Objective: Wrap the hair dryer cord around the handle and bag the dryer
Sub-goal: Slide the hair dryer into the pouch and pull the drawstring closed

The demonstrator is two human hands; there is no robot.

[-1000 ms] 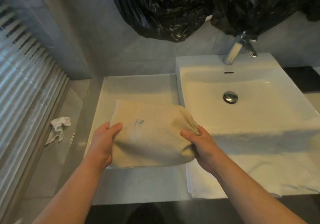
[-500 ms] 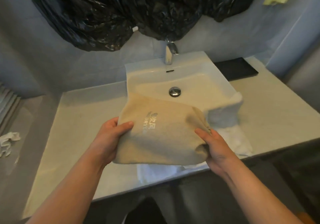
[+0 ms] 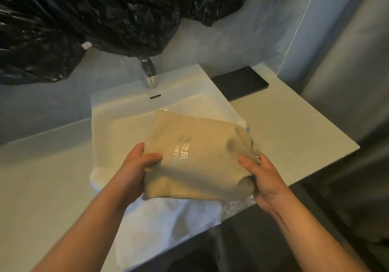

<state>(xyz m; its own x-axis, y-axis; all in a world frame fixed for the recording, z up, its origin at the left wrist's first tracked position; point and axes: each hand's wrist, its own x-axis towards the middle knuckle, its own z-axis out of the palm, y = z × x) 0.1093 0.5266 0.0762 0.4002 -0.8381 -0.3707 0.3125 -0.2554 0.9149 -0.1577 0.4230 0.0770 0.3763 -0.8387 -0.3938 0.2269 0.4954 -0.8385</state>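
With the left hand (image 3: 134,167) clasping the bag (image 3: 200,166) at nine o'clock, the right hand (image 3: 266,180), pinching its gathered end at three, should hold firm.

The beige bag (image 3: 197,160) moved rightward from above the counter (image 3: 42,187) — now it is over the sink (image 3: 109,105). The left hand (image 3: 134,170) and right hand (image 3: 263,179) moved along.

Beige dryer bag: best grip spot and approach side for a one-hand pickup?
Probably the gathered neck of the beige bag, approached from the right. The cloth bunches narrow there, where the right hand pinches it. The body bulges wide and full; the left hand just grips its opposite end.
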